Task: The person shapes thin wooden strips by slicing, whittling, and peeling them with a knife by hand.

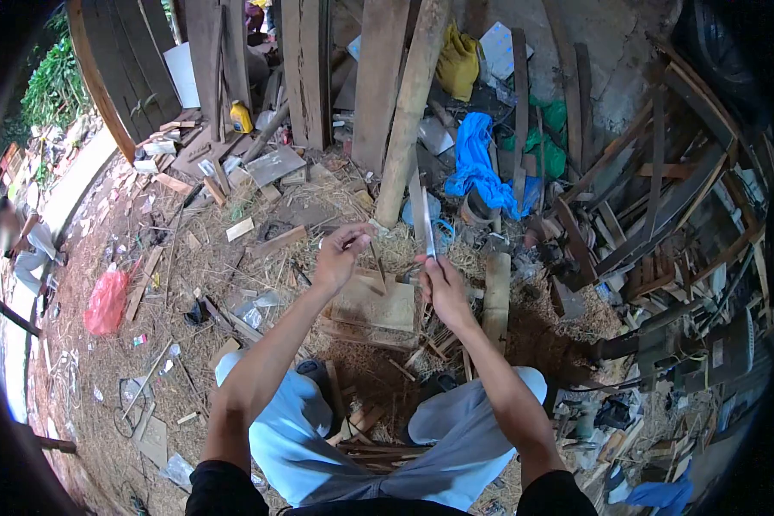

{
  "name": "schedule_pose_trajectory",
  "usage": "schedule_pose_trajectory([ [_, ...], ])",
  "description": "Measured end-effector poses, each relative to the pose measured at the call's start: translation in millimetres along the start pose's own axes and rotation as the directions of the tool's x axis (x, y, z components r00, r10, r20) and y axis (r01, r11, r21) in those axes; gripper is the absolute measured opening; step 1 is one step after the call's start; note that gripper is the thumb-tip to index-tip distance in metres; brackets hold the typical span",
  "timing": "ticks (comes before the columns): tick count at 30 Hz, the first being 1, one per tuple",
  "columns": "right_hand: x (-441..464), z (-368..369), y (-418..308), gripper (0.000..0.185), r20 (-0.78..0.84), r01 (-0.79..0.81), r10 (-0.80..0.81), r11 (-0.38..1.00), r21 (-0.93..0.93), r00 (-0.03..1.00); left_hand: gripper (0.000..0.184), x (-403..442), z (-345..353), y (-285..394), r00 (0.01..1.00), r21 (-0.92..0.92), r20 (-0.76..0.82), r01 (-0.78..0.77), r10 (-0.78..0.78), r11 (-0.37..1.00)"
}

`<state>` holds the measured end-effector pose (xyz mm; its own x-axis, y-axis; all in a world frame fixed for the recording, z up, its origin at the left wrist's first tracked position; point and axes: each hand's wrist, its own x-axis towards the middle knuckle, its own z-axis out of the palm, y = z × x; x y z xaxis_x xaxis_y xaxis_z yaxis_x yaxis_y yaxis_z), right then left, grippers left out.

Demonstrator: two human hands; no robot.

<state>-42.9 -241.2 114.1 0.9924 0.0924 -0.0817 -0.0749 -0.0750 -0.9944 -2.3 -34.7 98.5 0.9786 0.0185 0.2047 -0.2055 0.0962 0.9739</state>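
My right hand is wrapped round the handle of a long knife, its bright blade pointing up and away from me. To its left, my left hand is raised with the fingers curled together. A thin dark wooden strip runs down beside those fingertips, but I cannot tell whether they grip it. The two hands are apart. Below them, between my knees, a pale wooden block rests on the shaving-covered ground.
A wooden post rises ahead. Behind it are a blue plastic sheet and a yellow bag. Stacked timber crowds the right. A red plastic bag lies left, and a person sits at the far left.
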Motion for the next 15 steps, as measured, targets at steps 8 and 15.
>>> schedule_pose_trajectory([
  [8, -8, 10, -4, 0.028, 0.102, 0.018, -0.018, 1.000, -0.002, 0.995, 0.017, -8, 9, -5, 0.991, 0.118, 0.135, -0.032, 0.016, 0.993],
  [15, -14, 17, -24, 0.030, 0.070, 0.192, -0.183, 0.969, -0.155, 0.981, 0.019, -24, 18, 24, 0.991, 0.014, 0.135, -0.014, 0.012, 1.000],
])
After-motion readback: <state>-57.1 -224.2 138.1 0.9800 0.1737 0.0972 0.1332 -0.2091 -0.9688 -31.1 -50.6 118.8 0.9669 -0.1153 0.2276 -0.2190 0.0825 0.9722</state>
